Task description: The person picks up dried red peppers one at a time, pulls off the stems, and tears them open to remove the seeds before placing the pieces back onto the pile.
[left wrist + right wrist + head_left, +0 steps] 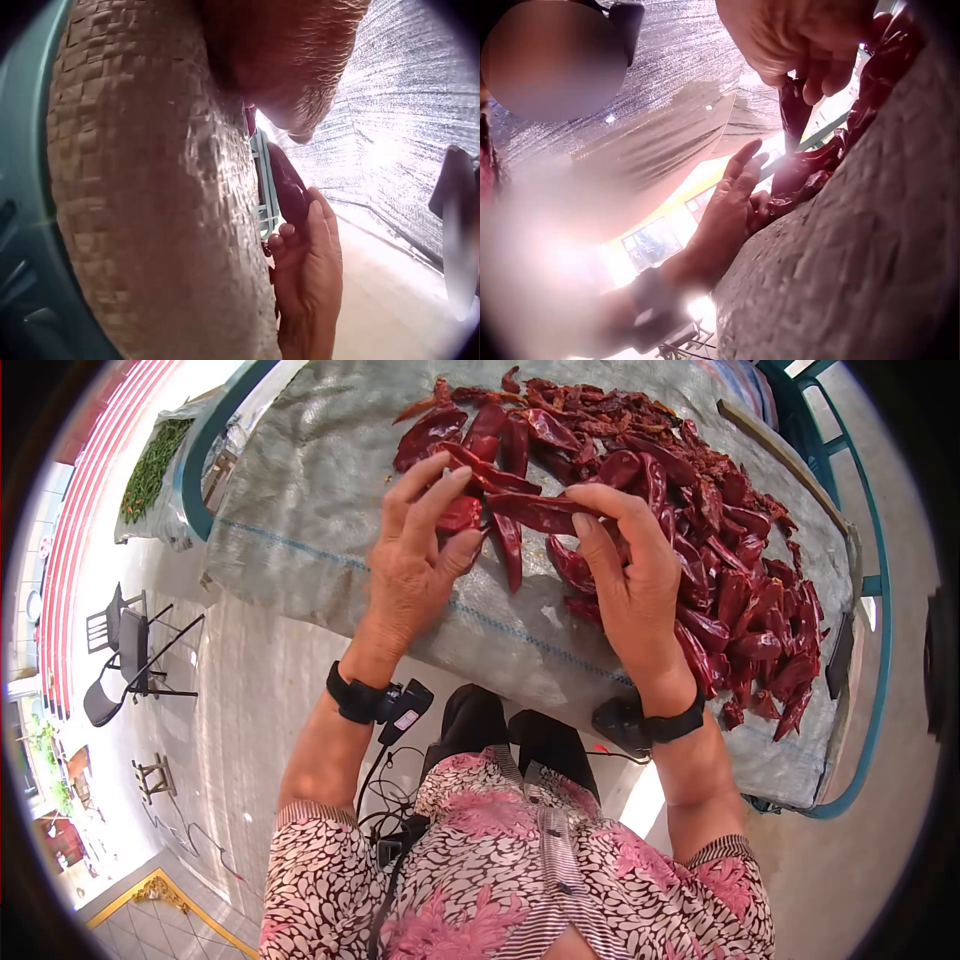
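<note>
In the head view my right hand [635, 575] pinches a long, glossy dried red chili pepper [535, 512] between thumb and fingertips, its other end pointing toward my left hand. The same chili [289, 184] shows in the left wrist view, raised beside the woven sheet. My left hand [410, 555] has its index and middle fingers fairly straight, with fingertips right at a few loose chilies. A brighter red chili [460, 514] shows between its thumb and fingers. To the right spreads a large pile of dried chilies [735, 560], with darker, shrivelled ones along the far side.
The chilies lie on a grey-green woven plastic sheet [300, 490] over a bed-like support with a teal metal frame [870, 690]. A bag of green produce [155, 470] stands at far left. Black chairs [130, 650] and a small stool [153, 778] stand on the floor at left.
</note>
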Available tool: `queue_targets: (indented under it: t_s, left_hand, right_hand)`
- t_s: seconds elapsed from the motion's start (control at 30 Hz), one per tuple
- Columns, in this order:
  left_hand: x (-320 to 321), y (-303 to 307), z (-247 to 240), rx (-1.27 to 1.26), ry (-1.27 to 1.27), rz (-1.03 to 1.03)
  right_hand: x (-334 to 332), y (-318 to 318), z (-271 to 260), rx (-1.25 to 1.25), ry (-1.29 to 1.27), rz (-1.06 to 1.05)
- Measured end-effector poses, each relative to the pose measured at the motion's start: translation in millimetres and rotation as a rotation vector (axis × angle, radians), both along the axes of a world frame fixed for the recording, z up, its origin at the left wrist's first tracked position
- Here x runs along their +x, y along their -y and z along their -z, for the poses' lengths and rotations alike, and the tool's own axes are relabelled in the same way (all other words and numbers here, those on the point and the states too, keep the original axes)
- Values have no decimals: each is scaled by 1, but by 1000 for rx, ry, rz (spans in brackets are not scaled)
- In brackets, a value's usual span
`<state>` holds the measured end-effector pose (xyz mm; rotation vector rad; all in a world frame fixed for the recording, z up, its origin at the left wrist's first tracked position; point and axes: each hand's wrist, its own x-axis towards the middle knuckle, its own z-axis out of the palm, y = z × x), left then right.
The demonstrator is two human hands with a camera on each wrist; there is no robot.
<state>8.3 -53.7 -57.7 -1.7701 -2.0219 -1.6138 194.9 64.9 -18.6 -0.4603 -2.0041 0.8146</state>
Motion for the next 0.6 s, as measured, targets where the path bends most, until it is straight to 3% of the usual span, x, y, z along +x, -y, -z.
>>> queue_targets:
  t_s: [0.2,0.43,0.53,0.6]
  left_hand:
    - [5,0,-3,-60,-303,96]
    - [7,1,1,-139,-285,41]
    - [9,0,0,-137,-161,36]
    - [8,-3,2,-172,-96,-10]
  right_hand:
    - [-4,7,7,-43,-35,-100]
    - [-7,4,13,55,-60,-156]
    - [-11,0,18,-47,-190,-194]
    - [-8,-5,13,-12,-189,-108]
